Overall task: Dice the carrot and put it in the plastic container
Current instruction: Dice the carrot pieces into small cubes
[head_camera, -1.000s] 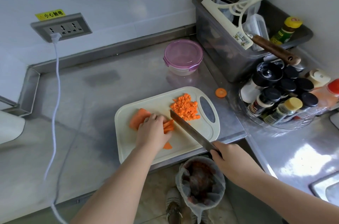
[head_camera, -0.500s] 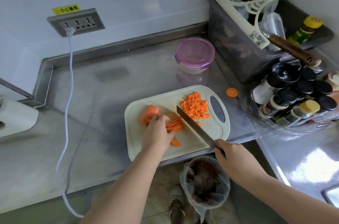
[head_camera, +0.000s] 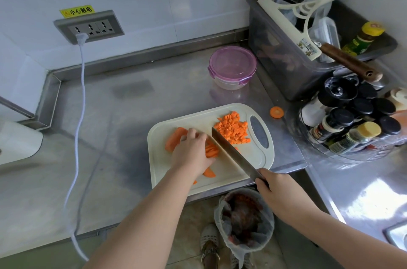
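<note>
Head view.
- Left hand (head_camera: 191, 154), frame centre: fingers curled down over the carrot strips (head_camera: 212, 150), pinning them to the cutting board (head_camera: 220, 178).
- Right hand (head_camera: 279, 194), lower right of centre: clenched round the handle of the knife (head_camera: 231, 154), whose blade lies just right of the strips.
- Diced carrot (head_camera: 233, 129): heaped at the board's upper right.
- Carrot chunk (head_camera: 174, 139): left of the fingers.
- Plastic container (head_camera: 232, 66): lidded, above the board, apart from it.
</note>
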`<action>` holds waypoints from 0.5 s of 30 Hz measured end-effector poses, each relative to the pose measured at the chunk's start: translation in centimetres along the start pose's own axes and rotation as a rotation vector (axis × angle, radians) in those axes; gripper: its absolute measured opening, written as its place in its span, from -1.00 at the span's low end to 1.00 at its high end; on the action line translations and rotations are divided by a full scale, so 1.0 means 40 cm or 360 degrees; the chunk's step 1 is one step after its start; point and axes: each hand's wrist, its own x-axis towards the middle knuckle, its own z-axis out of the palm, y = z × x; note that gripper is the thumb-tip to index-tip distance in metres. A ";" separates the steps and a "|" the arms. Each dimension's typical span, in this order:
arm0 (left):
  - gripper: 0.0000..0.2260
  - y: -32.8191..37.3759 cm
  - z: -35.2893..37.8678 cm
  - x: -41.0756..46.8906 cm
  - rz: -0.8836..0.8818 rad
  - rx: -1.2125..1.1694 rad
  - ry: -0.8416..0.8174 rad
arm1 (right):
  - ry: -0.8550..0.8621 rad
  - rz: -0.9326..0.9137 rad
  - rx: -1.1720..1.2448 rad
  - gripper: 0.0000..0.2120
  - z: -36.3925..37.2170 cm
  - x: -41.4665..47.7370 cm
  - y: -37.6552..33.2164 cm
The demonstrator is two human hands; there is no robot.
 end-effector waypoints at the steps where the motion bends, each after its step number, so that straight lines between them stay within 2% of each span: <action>1: -0.53 0.001 -0.002 0.005 -0.0013 0.0013 -0.0013 | 0.0000 -0.0001 -0.0001 -0.85 0.004 0.003 -0.002; 7: -0.60 -0.004 -0.015 0.024 0.0048 0.0037 -0.0035 | 0.0047 0.0008 -0.0006 -0.82 0.009 0.038 -0.014; 10: -0.49 -0.008 -0.021 0.030 0.0029 -0.0102 -0.0078 | 0.0034 0.0016 0.0019 -0.84 0.004 0.050 -0.020; 15: -0.59 -0.020 -0.020 0.032 -0.0056 -0.0344 -0.0015 | 0.0031 0.0020 0.0002 -0.85 0.004 0.049 -0.018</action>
